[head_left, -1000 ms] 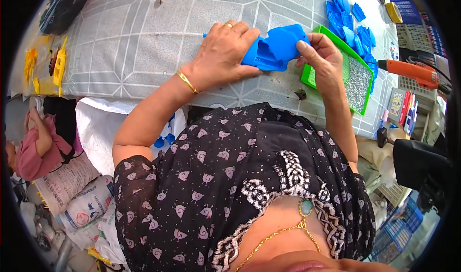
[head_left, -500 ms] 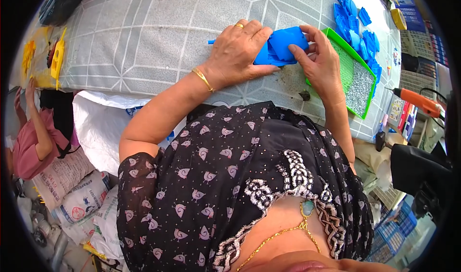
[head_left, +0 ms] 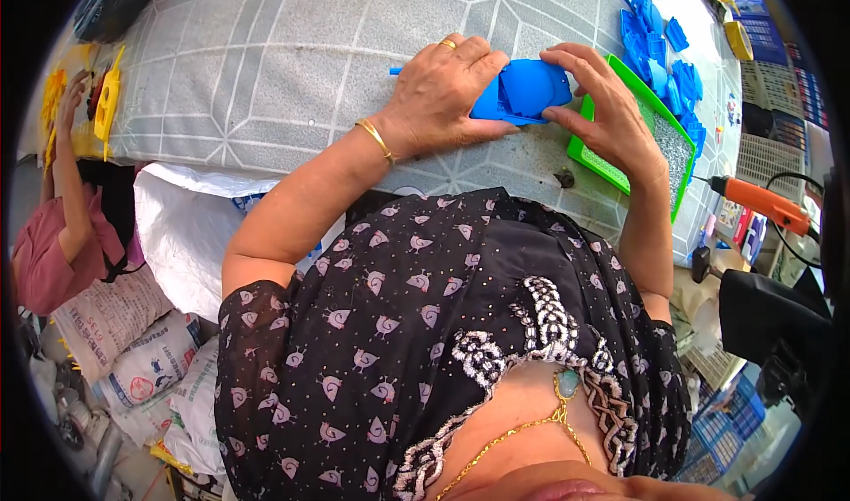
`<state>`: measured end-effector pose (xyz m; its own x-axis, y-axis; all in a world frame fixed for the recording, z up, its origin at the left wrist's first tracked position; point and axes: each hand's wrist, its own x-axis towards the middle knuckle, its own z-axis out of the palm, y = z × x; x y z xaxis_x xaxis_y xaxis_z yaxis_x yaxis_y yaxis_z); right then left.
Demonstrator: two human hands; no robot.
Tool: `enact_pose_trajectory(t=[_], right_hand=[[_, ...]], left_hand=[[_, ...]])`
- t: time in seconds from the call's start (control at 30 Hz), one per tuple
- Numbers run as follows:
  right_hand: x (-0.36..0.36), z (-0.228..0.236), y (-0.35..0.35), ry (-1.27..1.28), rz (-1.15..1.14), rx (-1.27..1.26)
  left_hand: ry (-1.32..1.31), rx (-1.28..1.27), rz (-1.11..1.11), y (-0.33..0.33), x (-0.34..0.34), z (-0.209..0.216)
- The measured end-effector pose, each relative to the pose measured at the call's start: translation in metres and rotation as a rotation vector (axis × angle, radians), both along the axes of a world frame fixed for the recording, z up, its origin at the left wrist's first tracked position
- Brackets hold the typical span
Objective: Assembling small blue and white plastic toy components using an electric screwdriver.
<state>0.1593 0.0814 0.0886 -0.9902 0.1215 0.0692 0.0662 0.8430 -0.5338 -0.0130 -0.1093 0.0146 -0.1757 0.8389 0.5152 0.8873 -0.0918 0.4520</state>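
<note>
On a table covered with grey, white-lined cloth (head_left: 292,103), in the head view, a flat blue plastic housing (head_left: 492,106) is held between two hands; whether it rests on the cloth cannot be made out. Its left end is gripped by the left hand (head_left: 447,85), with fingers bent close together over the top and thumb laid along the near edge, seemingly to steady it. A smooth, rounded blue plastic cover (head_left: 537,87), lying over the housing's right part, is held by the right hand (head_left: 611,111); its fingers are arched wide around the cover's end, probably so both edges can be controlled. A shallow green plastic tray (head_left: 586,156) of tiny silvery pieces (head_left: 671,142) is placed to the right, with loose blue plastic parts (head_left: 657,74) beyond, apparently for easy reach. Printed lettering is borne by pale sacks (head_left: 146,368) at lower left; none is discernible on the blue pieces.
</note>
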Motion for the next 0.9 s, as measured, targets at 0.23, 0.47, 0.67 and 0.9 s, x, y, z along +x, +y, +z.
enact_pose_trajectory(t=[0.23, 0.47, 0.67, 0.9], right_hand=[[-0.002, -0.004, 0.006, 0.073, 0.112, 0.07], [0.005, -0.015, 0.018, 0.172, 0.253, 0.204], [0.005, -0.013, 0.017, 0.325, 0.207, 0.216], [0.004, -0.019, 0.004, 0.268, 0.177, 0.192]], left_hand=[[-0.047, -0.019, -0.01, 0.0, -0.001, 0.003], [-0.039, 0.005, -0.037, 0.002, -0.005, 0.002], [-0.057, 0.02, -0.037, 0.002, -0.006, -0.001], [-0.048, 0.022, -0.024, 0.003, -0.005, -0.002]])
